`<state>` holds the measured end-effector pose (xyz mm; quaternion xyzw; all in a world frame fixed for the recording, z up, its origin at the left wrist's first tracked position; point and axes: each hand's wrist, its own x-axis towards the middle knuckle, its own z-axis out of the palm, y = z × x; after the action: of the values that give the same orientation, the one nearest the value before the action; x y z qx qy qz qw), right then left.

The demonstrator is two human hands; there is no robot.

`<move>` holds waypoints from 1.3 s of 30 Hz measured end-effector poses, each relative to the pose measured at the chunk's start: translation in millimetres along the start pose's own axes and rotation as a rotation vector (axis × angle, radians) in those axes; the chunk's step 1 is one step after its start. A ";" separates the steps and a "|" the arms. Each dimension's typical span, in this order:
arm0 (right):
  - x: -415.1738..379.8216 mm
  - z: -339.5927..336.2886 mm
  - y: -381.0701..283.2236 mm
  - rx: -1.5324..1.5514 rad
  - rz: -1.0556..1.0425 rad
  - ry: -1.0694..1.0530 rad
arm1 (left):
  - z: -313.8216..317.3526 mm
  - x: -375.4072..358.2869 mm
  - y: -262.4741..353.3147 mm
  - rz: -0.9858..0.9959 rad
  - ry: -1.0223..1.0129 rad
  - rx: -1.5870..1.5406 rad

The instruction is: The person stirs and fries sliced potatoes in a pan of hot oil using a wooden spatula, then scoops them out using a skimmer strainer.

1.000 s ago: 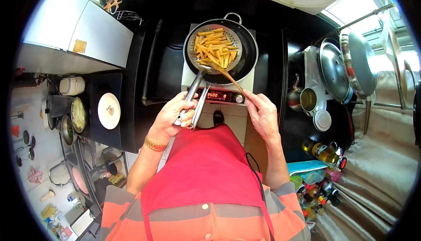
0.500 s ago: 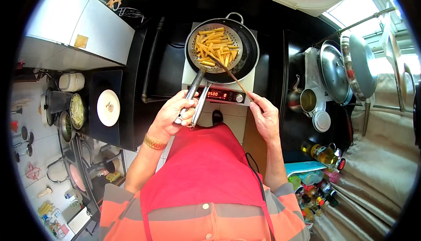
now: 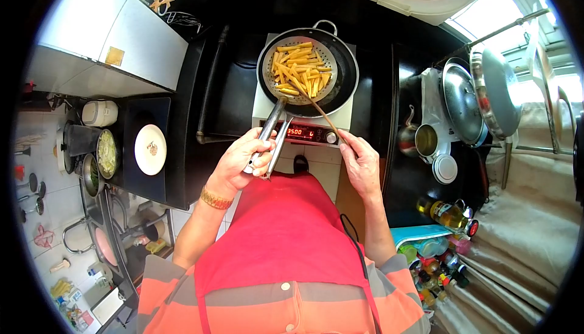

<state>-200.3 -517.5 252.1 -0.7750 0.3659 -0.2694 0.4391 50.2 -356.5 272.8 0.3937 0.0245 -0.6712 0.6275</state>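
Note:
My left hand (image 3: pixel 246 153) is closed round the long metal handle of a perforated skimmer (image 3: pixel 329 54). Yellow fried potato sticks (image 3: pixel 301 66) are heaped in its bowl, which overlaps the left part of a dark wok (image 3: pixel 348 74). Close beside the fingers of that hand, the wok's handle (image 3: pixel 278 147) points toward me. My right hand (image 3: pixel 361 164) grips wooden chopsticks (image 3: pixel 322 113), whose tips reach the lower edge of the potato sticks. Beneath the wok is a white induction cooker (image 3: pixel 345 120) with a lit red display.
On the left counter are a white plate (image 3: pixel 150 150), a bowl of shredded greens (image 3: pixel 106 154) and a sink (image 3: pixel 106 246). Lids (image 3: pixel 465 100) hang at right above a metal pot (image 3: pixel 426 140), with an oil bottle (image 3: pixel 450 214) nearer me. My red apron (image 3: pixel 280 230) is below the cooker.
My right hand has shifted slightly left with the chopsticks, whose tips have moved a little among the potato sticks. The last sign on the display differs. My left hand keeps its grip.

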 end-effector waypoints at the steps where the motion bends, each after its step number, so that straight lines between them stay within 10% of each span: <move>1: -0.2 0.9 -0.7 -0.014 -0.007 0.024 | -0.2 -0.1 -0.5 0.003 0.002 -0.002; 14: -17.3 11.6 16.7 0.551 0.382 0.117 | -1.4 2.1 -4.1 0.002 0.002 -0.021; 39: -13.4 7.9 30.8 1.021 0.486 0.194 | 1.4 4.9 1.3 0.014 0.017 -0.009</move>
<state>-212.5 -513.6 220.1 -0.3300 0.3956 -0.3733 0.7715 51.1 -361.5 271.7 0.3969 0.0299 -0.6632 0.6338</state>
